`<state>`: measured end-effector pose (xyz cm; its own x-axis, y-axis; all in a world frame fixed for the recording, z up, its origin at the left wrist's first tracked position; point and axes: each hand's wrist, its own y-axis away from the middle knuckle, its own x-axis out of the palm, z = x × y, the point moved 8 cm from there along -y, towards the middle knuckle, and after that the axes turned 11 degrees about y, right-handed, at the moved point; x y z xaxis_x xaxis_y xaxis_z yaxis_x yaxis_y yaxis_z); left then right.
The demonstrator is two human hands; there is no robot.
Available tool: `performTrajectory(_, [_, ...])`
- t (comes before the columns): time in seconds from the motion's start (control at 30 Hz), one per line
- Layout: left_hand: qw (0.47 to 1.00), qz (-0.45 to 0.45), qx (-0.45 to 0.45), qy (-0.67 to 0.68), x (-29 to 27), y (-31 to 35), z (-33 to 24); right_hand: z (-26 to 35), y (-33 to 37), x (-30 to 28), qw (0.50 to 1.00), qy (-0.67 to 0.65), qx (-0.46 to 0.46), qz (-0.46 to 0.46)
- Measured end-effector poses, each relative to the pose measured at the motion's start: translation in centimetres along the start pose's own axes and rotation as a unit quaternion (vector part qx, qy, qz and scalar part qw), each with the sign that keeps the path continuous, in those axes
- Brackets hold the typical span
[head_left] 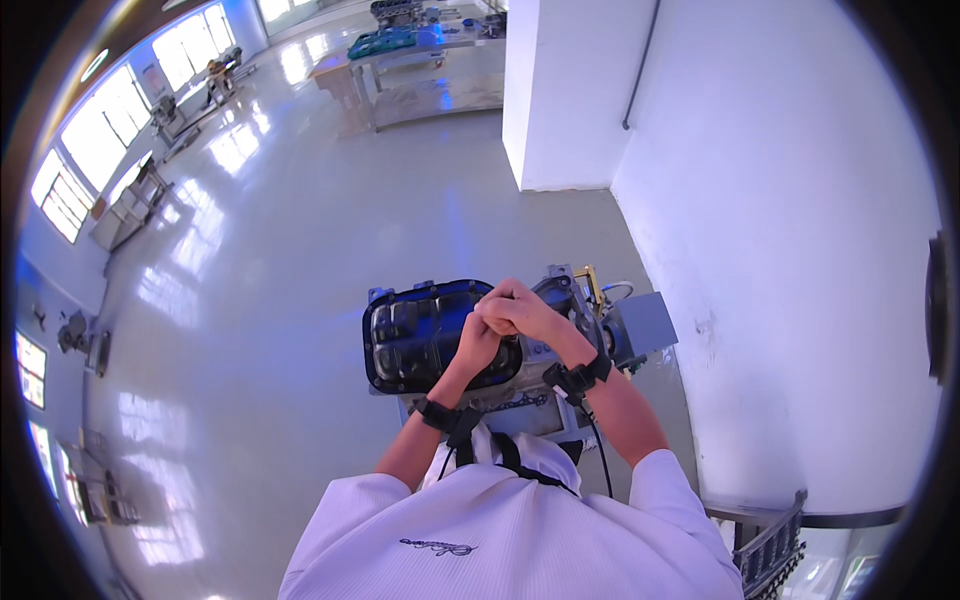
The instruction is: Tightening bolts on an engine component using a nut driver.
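A black oil pan point(412, 350) with a bolted flange lies uppermost on an engine in front of me. Over its right end my left hand point(479, 343) and my right hand point(524, 312) meet, both closed. The right fingers curl over the top of the left hand. Whatever lies between them, if anything, is hidden. I cannot tell whether they touch the pan. Right of the pan, partly behind my right hand, is a metal housing point(556, 293) of the engine. Both wrists carry black straps with small devices and cables.
A flat grey panel point(645, 325) and a yellow bracket point(592, 284) stick out at the engine's right. A white wall point(780, 250) rises on the right. Farther off stands a workbench point(440, 60) with parts. Several engine stands line the windows at left. An engine block point(772, 548) is at lower right.
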<state>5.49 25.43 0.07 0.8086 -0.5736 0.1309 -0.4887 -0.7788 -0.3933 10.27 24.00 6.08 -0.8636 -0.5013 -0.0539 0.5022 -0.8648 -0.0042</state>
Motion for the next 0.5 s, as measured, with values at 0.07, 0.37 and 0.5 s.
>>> performTrajectory(0.07, [0.998,-0.041,0.043,-0.034,-0.4,0.2,-0.5,-0.2,0.9,-1.9,0.97,-0.003,-0.05,-0.239])
performTrajectory(0.37, [0.988,-0.08,-0.015,0.133,-0.9,-0.4,0.4,0.9,2.4,-1.4,0.932,0.073,-0.067,-0.349])
performTrajectory(0.5, [0.968,-0.098,-0.048,0.226,-1.1,-0.3,0.4,2.6,0.7,-0.4,0.994,0.049,-0.09,-0.045])
